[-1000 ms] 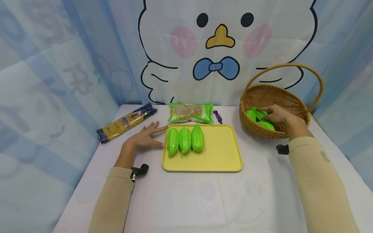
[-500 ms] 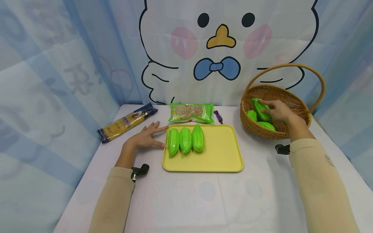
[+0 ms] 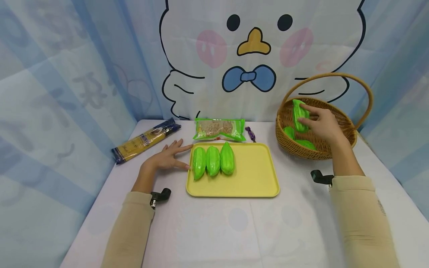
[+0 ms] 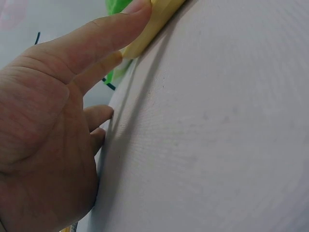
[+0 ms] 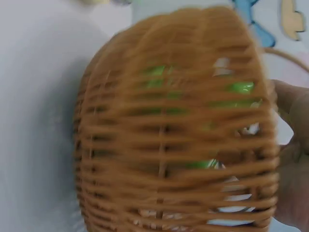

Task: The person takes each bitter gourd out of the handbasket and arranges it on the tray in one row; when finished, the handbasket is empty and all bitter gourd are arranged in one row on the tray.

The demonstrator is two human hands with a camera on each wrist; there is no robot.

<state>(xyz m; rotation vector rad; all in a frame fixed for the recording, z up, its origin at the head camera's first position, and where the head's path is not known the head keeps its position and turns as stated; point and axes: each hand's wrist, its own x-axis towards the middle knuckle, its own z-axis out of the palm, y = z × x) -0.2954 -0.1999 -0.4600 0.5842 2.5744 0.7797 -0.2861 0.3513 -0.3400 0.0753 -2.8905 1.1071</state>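
In the head view my right hand [image 3: 321, 123] pinches a glossy green, lengthwise-ribbed fruit [image 3: 300, 115] between thumb and fingers, raised inside the wicker basket [image 3: 288, 147]. Two more such green fruits [image 3: 305, 144] lie at the basket's bottom. In the right wrist view the basket's woven wall [image 5: 164, 125] covers much of the scene, with part of the right hand [image 5: 294, 145] behind its rim. My left hand [image 3: 165, 157] is spread on the table, thumb and forefinger touching the left rim of the yellow tray [image 3: 251, 171]. Three green fruits [image 3: 213, 161] lie side by side on the tray's left half.
A yellow and navy food packet [image 3: 145, 141] lies at the back left. Behind the tray are a green-edged clear bag [image 3: 219, 130] and a small purple wrapped candy [image 3: 250, 134]. The basket's tall handle [image 3: 366, 93] arches above its opening. Printed curtains stand around the table.
My right hand has lifted one green fruit from among the others in the basket, up toward the rim. The left hand, tray and its three fruits have stayed still.
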